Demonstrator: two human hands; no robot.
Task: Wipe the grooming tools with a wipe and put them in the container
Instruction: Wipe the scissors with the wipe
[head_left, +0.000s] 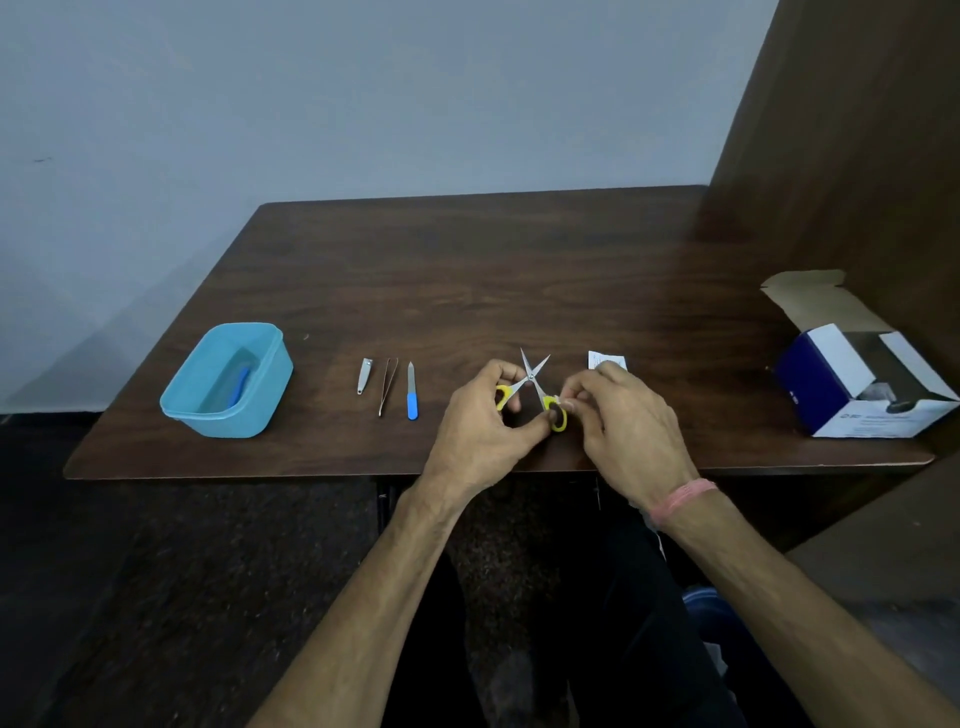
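Sitting at nine o'clock, the blue container (227, 381) already holds one blue tool, while nail clipper (365, 375), tweezers (387, 384) and file (412, 392) wait, and left hand (480, 423) and right hand (623, 415) pinch the spread-open scissors (535, 384) at centre.

Just 1 view here, head-mounted: it looks forward and down over the wooden surface (467, 270) from close in, wall behind.

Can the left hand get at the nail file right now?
Probably not at once: the left hand grips a yellow handle of the open scissors. The nail file lies bare on the table just left of it, path unobstructed once freed.
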